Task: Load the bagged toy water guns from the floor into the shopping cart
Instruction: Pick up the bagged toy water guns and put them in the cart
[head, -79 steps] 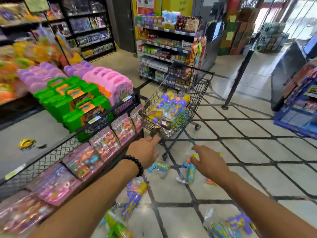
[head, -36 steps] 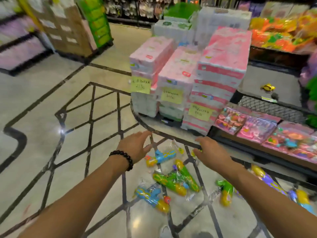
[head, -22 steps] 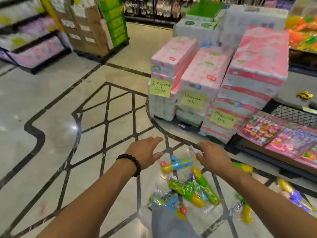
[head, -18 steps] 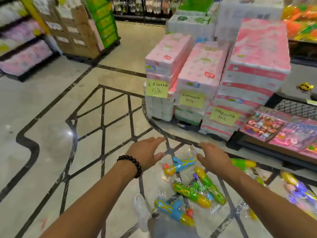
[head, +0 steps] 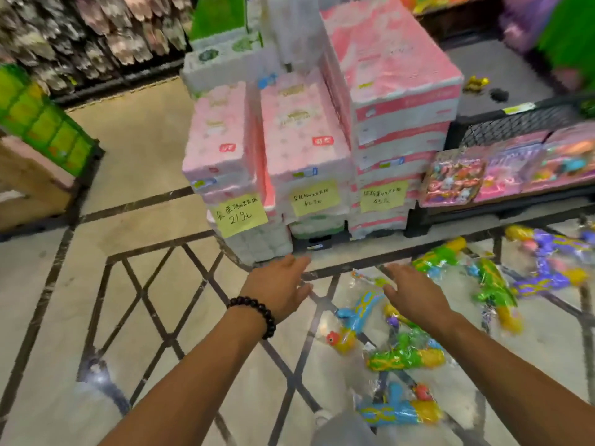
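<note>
Change since earlier: view swung nearer the stacked packs; both hands lower and closer to the bagged guns, still empty.
Floor (head: pixel 135 317): pale glossy tile crossed by dark diagonal lines, carrying every bagged gun in view.
Stacked packs (head: pixel 322 130): pink and white, piled high behind the hands, three yellow price notes (head: pixel 240 217) stuck on the front.
Toy shelf (head: pixel 508 169): low black rack at right, pink boxed toys standing along its front.
Bagged toy water guns: green-and-yellow one (head: pixel 404 354) under the right forearm; blue one with red-and-yellow end (head: pixel 355 317) just left of it; blue-and-yellow one (head: pixel 397 410) nearest the bottom edge; green ones (head: pixel 492 291) and purple ones (head: pixel 547 262) further right, blurred.
Shopping cart: out of view.
Left hand (head: pixel 278 286): stretched forward over bare tile, fingers straight and relaxed, holding nothing, left of the blue gun.
Right hand (head: pixel 413 292): stretched forward above the bags, fingers loose and spread, grasping nothing; contact with a bag not clear.
Bead bracelet (head: pixel 256 313): dark, round the left wrist.
</note>
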Available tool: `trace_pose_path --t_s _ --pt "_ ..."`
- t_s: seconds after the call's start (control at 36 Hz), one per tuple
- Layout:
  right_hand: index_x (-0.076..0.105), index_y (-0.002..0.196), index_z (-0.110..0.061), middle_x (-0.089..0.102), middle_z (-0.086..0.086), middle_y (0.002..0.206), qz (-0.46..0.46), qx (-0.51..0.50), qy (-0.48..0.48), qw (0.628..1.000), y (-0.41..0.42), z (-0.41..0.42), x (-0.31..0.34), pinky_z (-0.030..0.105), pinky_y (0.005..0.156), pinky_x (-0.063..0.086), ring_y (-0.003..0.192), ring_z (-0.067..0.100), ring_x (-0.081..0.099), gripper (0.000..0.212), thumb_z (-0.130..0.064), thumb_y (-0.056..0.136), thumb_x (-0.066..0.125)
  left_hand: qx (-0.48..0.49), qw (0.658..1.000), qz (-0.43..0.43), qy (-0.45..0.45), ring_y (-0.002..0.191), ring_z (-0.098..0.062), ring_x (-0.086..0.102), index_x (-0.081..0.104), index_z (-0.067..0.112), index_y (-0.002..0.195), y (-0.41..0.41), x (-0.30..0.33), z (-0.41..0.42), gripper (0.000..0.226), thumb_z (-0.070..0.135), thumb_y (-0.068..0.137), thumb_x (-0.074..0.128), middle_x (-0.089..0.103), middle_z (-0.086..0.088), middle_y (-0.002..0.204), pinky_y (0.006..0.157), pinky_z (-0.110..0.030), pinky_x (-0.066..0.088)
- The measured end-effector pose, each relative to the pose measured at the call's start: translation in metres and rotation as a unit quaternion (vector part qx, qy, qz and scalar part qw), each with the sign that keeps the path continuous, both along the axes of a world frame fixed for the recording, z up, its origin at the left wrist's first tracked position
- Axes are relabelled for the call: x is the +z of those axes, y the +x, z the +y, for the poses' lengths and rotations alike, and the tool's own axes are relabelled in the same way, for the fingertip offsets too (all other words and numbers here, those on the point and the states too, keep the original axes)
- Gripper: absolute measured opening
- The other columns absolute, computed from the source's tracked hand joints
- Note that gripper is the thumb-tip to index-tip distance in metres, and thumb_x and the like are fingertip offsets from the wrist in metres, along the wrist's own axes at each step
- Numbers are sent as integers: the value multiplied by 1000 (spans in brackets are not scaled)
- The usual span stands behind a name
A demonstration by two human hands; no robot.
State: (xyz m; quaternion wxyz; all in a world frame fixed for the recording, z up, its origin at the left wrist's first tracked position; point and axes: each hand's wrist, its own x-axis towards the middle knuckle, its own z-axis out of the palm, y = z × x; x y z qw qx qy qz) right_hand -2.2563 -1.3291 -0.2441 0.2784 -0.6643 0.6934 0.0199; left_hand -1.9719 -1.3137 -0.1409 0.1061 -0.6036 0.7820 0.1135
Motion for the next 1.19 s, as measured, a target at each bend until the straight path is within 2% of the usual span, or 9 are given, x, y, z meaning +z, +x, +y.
trace_pose_path --t_s 0.08,0.25,0.39,0.5,0.58,0.67,0.81,0.94,1.19 --pt "53 143 -23 59 6 138 16 -40 -24 999 -6 3 31 41 91 52 122 31 59 47 -38 99 57 -68 997 -34 -3 109 -25 60 35 30 146 -2 8 -31 48 49 103 43 58 1 127 81 -42 54" --pt "49 142 -21 56 7 135 66 -115 -20 991 -32 21 43 43 86 52 120 33 55 43 -37 102 50 -183 981 -60 14 117 -26 57 29 28 151 -28 0 -93 53 47 103 40 53 -1 139 89 -41 52" --pt "49 138 -20 57 9 127 108 -189 -4 976 -31 42 47 42 81 52 114 33 56 40 -37 102 50 -304 950 -73 -3 118 -26 56 33 27 148 -64 -11 -126 49 49 105 36 55 -1 134 89 -39 49" --pt "51 131 -21 58 5 126 132 -252 11 959 -21 57 51 41 86 54 115 31 58 35 -37 100 49 -370 927 -58 -18 111 -25 61 42 27 136 -83 -24 -153 39 48 102 43 61 1 127 85 -40 53" --pt "47 141 -21 55 5 136 122 -314 30 941 -11 66 52 41 90 51 123 30 53 42 -34 101 49 -416 907 -60 -15 115 -26 59 41 26 139 -93 -35 -173 41 47 104 40 59 0 132 88 -40 50" --pt "40 150 -23 51 6 140 126 -362 46 922 2 73 49 42 90 50 124 31 52 51 -36 101 49 -437 898 -60 1 120 -28 57 38 24 143 -101 -54 -189 48 50 104 39 55 -4 139 94 -43 50" --pt "50 136 -23 57 4 129 171 -399 61 899 21 80 25 41 81 52 116 30 56 39 -36 100 50 -470 880 -70 13 112 -27 59 41 22 137 -107 -93 -197 42 47 104 39 58 -3 128 82 -38 49" --pt "58 128 -20 63 6 112 187 -419 66 886 35 91 -12 43 72 54 100 34 64 38 -35 93 57 -486 869 -89 20 108 -27 61 42 25 137 -111 -144 -200 43 50 103 41 59 -3 125 83 -41 51" --pt "44 143 -23 56 4 137 139 -462 115 868 47 125 -124 42 85 55 120 32 55 49 -39 97 53 -468 876 -99 54 114 -24 59 39 27 144 -113 -264 -188 48 51 102 41 59 0 129 83 -39 51"
